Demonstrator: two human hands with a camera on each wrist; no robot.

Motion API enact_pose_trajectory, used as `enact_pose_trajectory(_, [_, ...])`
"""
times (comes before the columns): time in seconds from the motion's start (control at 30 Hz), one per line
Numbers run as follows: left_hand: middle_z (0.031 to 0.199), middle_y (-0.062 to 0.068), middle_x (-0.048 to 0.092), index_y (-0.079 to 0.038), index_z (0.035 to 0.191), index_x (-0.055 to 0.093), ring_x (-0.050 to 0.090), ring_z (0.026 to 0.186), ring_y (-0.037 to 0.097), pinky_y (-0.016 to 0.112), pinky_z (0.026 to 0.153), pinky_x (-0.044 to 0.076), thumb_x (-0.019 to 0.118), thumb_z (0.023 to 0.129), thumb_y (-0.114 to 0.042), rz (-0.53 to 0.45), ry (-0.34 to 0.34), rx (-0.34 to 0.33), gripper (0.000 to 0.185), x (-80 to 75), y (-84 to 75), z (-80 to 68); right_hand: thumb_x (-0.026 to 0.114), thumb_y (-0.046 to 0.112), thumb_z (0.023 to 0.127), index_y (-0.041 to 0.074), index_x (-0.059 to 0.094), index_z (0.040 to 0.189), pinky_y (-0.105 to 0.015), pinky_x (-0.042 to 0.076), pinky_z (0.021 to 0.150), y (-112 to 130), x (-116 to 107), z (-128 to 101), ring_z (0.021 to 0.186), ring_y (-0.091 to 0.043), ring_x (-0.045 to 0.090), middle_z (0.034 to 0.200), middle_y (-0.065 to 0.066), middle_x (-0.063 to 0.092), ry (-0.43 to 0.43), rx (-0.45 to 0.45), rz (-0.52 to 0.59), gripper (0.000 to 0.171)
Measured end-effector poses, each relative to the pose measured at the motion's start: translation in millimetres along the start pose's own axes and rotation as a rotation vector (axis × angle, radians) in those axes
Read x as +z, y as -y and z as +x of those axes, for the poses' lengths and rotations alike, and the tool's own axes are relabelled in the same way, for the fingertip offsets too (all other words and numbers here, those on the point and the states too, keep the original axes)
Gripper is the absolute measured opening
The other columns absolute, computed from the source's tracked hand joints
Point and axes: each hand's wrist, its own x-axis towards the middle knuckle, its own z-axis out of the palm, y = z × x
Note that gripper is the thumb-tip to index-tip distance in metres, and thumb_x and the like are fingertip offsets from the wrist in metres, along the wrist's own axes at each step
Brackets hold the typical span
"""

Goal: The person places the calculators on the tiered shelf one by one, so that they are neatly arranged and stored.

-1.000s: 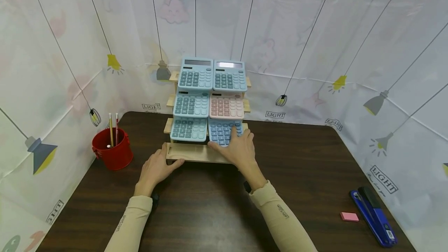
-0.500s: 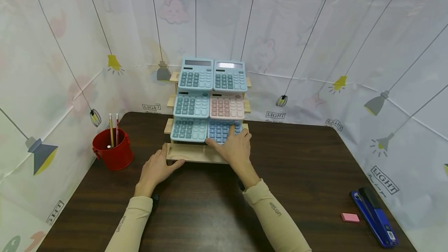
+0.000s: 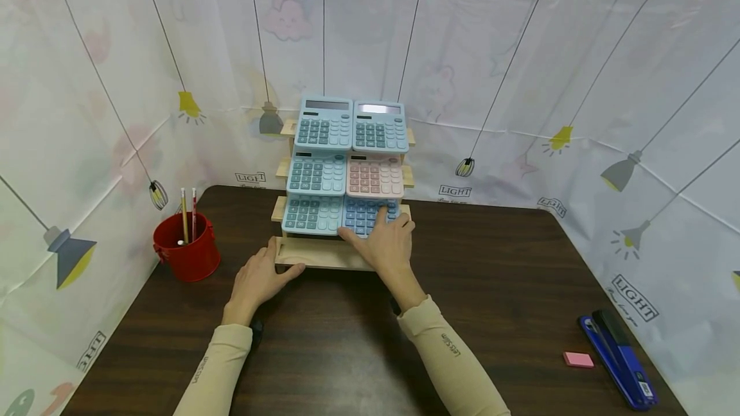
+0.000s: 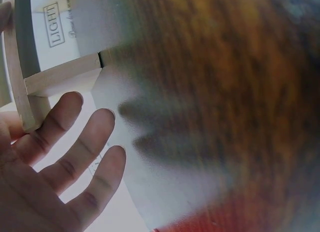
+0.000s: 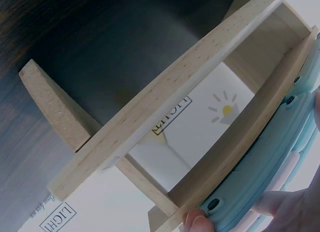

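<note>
A stepped wooden rack (image 3: 324,252) carries calculators in pairs on its upper tiers. My left hand (image 3: 257,281) holds the rack's front left corner, thumb along the front edge; in the left wrist view three fingers (image 4: 90,142) spread free beside the wood. My right hand (image 3: 388,249) spans a darker blue calculator (image 3: 354,210) on the third tier down, thumb at its lower left corner, a finger over its keys. Left of it lies a light blue calculator (image 3: 312,214), and a pink calculator (image 3: 374,175) sits above. The right wrist view shows the calculator's edge (image 5: 250,177) along a shelf strip.
A red bucket (image 3: 187,262) with pencils stands left of the rack. Far right on the dark table (image 3: 491,313) lie a pink eraser (image 3: 578,359) and a blue stapler (image 3: 618,358). A printed curtain (image 3: 491,50) rises behind.
My right hand has shifted slightly left, and the darker blue calculator has slid left and a little up with it, close against its light blue neighbour. The left hand has stayed in place.
</note>
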Motion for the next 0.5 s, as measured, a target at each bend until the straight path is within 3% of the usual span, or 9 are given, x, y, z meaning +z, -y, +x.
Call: enact_pose_trajectory(0.5, [0.149, 0.027, 0.048, 0.0, 0.159, 0.021, 0.058, 0.123, 0.044, 0.06, 0.096, 0.05, 0.055, 0.086, -0.076, -0.004, -0.002, 0.004, 0.111, -0.3, -0.6, 0.6, 0.042, 0.096, 0.073, 0.012, 0.029, 0.159, -0.046, 0.051, 0.083, -10.8, 0.5, -1.8, 0.114, -0.049, 0.049, 0.13, -0.038, 0.042, 0.041, 0.027, 0.048, 0.121])
